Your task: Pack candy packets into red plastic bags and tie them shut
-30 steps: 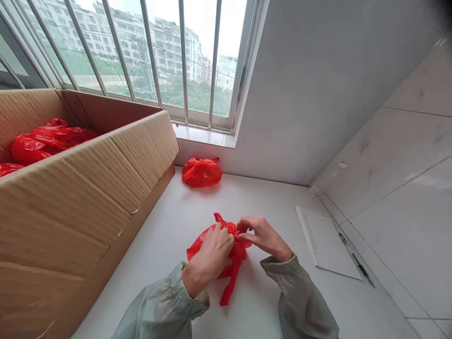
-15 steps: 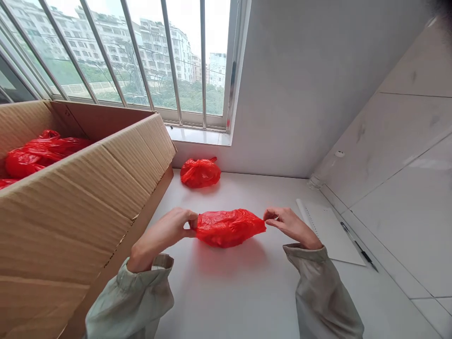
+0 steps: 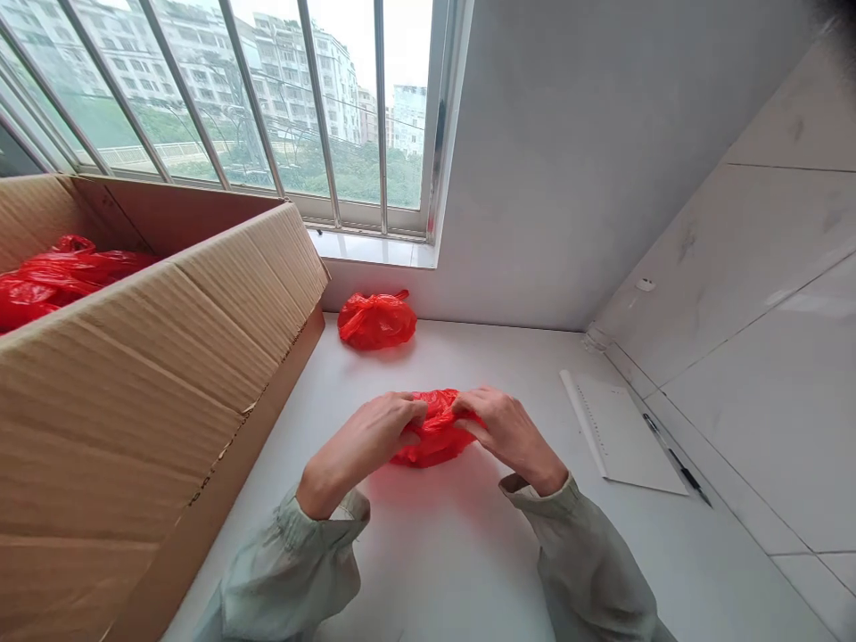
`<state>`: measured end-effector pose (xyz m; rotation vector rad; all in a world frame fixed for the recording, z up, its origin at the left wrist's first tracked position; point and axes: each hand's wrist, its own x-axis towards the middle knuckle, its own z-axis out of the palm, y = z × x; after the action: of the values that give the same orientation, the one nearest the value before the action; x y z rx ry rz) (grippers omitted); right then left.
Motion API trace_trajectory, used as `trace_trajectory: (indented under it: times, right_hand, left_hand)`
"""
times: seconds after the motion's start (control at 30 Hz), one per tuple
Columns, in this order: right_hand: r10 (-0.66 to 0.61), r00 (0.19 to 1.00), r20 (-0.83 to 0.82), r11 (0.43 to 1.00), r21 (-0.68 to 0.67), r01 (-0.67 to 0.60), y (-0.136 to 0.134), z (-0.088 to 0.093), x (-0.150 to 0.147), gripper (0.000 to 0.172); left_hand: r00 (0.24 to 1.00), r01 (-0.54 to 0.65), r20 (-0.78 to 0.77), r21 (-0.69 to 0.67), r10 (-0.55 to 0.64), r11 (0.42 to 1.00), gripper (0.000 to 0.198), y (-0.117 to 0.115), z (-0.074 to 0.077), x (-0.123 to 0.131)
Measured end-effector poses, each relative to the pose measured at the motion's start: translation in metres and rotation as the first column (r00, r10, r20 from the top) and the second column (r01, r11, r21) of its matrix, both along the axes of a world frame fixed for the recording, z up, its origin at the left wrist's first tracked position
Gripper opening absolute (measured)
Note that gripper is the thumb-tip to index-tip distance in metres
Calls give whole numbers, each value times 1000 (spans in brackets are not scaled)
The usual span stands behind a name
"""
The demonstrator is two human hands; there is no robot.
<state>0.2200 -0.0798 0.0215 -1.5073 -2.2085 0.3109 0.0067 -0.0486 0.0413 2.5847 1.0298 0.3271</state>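
A crumpled red plastic bag [image 3: 433, 437] rests on the white counter [image 3: 441, 553] in front of me. My left hand [image 3: 365, 441] grips its left side with fingers curled over the top. My right hand [image 3: 503, 431] pinches its right side, the fingertips of both hands nearly meeting above the bag. Both sleeves are pale green. A second tied red bag [image 3: 375, 319] lies farther back near the wall under the window.
A large open cardboard box [image 3: 167, 357] stands along the left, holding more red bags [image 3: 60, 276]. A white notepad [image 3: 619, 432] and a black pen [image 3: 677, 459] lie at the right by the tiled wall. A barred window is behind.
A second ago my hands worked at the bag's knot; half a second ago they stretched it wide apart. Now both hands have come back together over the bag.
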Motion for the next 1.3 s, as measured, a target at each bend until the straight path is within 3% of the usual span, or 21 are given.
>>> trace_trajectory:
  times: [0.1,0.23,0.37,0.5,0.63,0.73,0.83,0.9,0.93,1.0,1.13,1.23,1.3]
  right_hand:
    - [-115,976,-187,991,48,126,-1,9,17,9]
    - [-234,898,-372,965,24,261,-5,20,39,12]
    - [-244,841,-483,970,-130,207,-8,24,55,6]
    - [-220,912,-347,965,-214,151,-12,24,64,29]
    - [-151,948,-279,988,0,158,-23,32,65,44]
    - [-66,950,-305,980,159,119,-40,49,58,38]
    - [92,935,-343,965,263,2,-53,61,42,28]
    - [182,938,-295,960,261,-104,-52,58,27,21]
    - [194,953,-234,962,235,-138,-48,53,19,19]
    - [139,989,-58,977,172,-127,-35,37,5,20]
    - [-150,965,215,971,216,103,-9,7,0,24]
    - [-287,925,248,924,327,199,-7,4,10,6]
    - [-289,923,255,920,340,194,-14,8,16,19]
  left_hand:
    - [998,-23,53,-72,27,997,15,8,15,-19]
    - [976,-131,167,-64,140,989,13,14,30,-42]
    - [918,-244,292,-117,268,963,18,16,32,-52]
    - [944,-203,255,-53,210,978,20,8,33,-53]
    - [987,-2,160,35,-4,999,60,-13,36,-36]
    - [986,44,157,87,-57,995,78,-28,37,-10]
    - [990,93,98,103,-103,990,54,-37,39,11]
    - [987,145,56,66,-148,987,30,-39,41,15]
    - [986,157,43,37,-159,987,28,-40,43,14]
    - [989,150,15,-34,-149,988,31,-39,46,6]
    - [989,117,-72,-154,-130,981,30,-38,45,-21]
    - [994,72,-73,-108,-80,992,30,-38,42,-37]
    - [997,39,-56,-80,-43,996,30,-39,39,-43]
